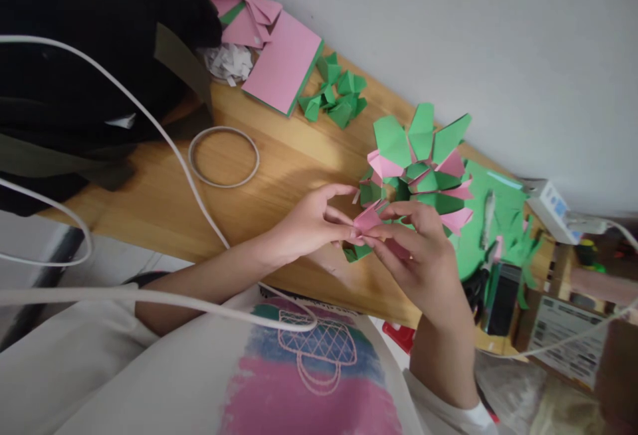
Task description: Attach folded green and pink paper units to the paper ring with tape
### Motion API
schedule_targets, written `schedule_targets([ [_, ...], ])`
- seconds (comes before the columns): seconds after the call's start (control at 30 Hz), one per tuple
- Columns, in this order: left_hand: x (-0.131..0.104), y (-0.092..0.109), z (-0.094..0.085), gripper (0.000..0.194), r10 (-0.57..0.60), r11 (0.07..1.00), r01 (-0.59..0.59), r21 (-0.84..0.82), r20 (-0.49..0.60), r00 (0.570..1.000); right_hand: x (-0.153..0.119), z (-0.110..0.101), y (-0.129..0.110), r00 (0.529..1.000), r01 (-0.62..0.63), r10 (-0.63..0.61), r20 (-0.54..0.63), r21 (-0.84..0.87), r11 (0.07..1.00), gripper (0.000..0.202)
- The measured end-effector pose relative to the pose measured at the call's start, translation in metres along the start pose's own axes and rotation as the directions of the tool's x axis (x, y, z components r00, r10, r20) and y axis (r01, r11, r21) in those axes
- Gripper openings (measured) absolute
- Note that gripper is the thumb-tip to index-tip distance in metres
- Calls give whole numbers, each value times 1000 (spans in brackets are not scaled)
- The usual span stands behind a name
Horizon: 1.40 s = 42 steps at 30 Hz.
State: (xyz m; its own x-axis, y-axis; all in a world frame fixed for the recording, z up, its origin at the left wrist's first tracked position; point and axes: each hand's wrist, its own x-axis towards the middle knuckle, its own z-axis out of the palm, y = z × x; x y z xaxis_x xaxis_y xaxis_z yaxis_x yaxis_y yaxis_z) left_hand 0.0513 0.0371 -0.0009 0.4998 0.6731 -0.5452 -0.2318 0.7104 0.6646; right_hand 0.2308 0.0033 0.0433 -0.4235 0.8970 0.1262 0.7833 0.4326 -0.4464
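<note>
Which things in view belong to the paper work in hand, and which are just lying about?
Likely part of the job:
- pink paper piece, pinched between left hand and right hand
- green-and-pink paper model
- green folded pieces
- pink sheet
- black scissors, probably

Apparently just lying about:
- black fabric item
- white cable
- small white box

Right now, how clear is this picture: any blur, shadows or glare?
Head view throughout: slight softness overall, the white label's print too blurred to read; a soft shadow on the wooden table beyond the left hand; little detail in the black fabric; no strong glare on the grey wall.
</note>
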Motion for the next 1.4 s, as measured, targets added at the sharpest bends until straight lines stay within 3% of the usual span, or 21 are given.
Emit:
schedule_targets([
  [0.2,0,-2,-1,64,12,1000,-12,-3,44,999,-2,8,-3,986,-129,135,-101,66,989,4],
  [0.63,-1,-4,-2,61,8,998,-6,-55,39,999,-1,13,-6,963,-229,235,-134,59,972,3],
  [0.73,-1,-5,-1,61,27,999,-26,-29,29,999,-4,13,-10,950,-242,248,-188,54,969,7],
  [0.8,-1,-5,0,59,30,999,-30,-16,23,999,-9,12,-18,908,-316,325,-266,76,946,9],
  [0.87,-1,-5,0,58,35,999,-35,-11,22,999,-17,12,-29,814,-466,498,-300,175,867,9],
  [0.97,0,-8,0,57,49,999,-49,-24,35,998,-27,16,-46,651,-642,740,-168,399,655,13],
  [1.03,2,-10,0,58,56,998,-54,-41,49,997,-29,22,-53,570,-668,817,-85,532,521,19],
  [1.13,3,-14,1,60,70,996,-67,-63,61,996,-25,34,-56,459,-622,885,-83,681,386,23],
  [1.23,2,-15,2,63,90,993,-83,-87,74,993,-19,42,-55,406,-575,904,-135,731,367,20],
  [1.4,1,-16,6,63,101,989,-93,-115,65,993,-17,45,-54,407,-524,894,-190,753,399,13],
])
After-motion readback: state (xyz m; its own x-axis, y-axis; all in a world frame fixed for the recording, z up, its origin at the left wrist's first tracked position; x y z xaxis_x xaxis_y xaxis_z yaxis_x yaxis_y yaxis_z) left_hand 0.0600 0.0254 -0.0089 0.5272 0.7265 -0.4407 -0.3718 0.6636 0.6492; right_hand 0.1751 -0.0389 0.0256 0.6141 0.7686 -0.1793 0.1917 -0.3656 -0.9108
